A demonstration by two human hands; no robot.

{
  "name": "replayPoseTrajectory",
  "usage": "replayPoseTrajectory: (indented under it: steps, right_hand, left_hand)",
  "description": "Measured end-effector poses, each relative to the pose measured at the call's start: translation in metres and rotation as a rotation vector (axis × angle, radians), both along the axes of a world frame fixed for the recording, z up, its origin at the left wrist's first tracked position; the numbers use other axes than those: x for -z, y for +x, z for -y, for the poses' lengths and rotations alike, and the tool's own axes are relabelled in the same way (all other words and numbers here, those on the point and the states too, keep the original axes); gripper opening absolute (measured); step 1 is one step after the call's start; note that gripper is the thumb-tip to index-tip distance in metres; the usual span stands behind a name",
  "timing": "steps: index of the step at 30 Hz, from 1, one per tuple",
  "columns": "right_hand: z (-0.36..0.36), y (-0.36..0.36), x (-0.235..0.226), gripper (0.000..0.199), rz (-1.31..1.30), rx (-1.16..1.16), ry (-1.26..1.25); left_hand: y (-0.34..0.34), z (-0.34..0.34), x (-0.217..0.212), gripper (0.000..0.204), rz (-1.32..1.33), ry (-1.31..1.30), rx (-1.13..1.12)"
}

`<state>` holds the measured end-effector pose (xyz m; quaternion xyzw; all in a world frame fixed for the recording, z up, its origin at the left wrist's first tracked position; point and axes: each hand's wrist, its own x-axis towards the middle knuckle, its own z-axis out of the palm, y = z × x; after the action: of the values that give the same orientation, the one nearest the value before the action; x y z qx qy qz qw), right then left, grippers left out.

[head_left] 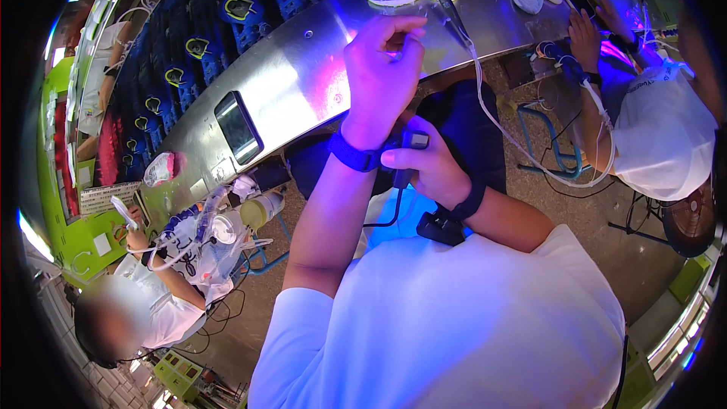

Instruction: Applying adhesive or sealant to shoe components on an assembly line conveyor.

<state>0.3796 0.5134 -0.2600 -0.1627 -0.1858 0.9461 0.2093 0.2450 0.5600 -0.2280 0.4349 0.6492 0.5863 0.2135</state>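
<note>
risk, my guess: the black box (413,140) drops toward my lap if its cord (398,203) catches and tugs; my hold looks shallow. box sits pinched between thumb and fingers of my right hand (435,167), close by my left strap (350,154), beyond the worktop's (291,79) near edge. left hand (381,68) loosely curled; can't tell whether anything's inside.

The left hand (379,76) reaches far, fingers loosely curled; the right hand (443,170), nearer, bends in beside the left wrist (365,130).
</note>
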Motion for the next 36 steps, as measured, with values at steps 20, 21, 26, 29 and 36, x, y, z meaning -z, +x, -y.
replayPoseTrajectory:
  steps: [20,21,26,29,36]
  right_hand:
    - [-0.003,0.003,-0.009,0.055,0.011,0.079,0.004]
    - [-0.002,0.003,-0.007,0.051,0.032,0.102,-0.011]
    - [-0.001,0.007,-0.008,0.041,0.082,0.127,-0.037]
    - [0.0,0.007,-0.009,0.046,0.059,0.143,-0.016]
    - [-0.001,0.009,-0.011,0.06,0.004,0.125,0.031]
  left_hand:
    - [0.003,-0.001,-0.014,0.024,-0.334,0.043,0.027]
    - [0.004,-0.001,-0.014,0.025,-0.365,0.059,0.058]
    - [0.005,-0.005,-0.004,0.025,-0.52,0.134,0.064]
    - [0.004,-0.006,-0.012,0.025,-0.484,0.17,0.02]
    - [0.007,-0.013,-0.031,0.019,0.28,0.021,-0.05]
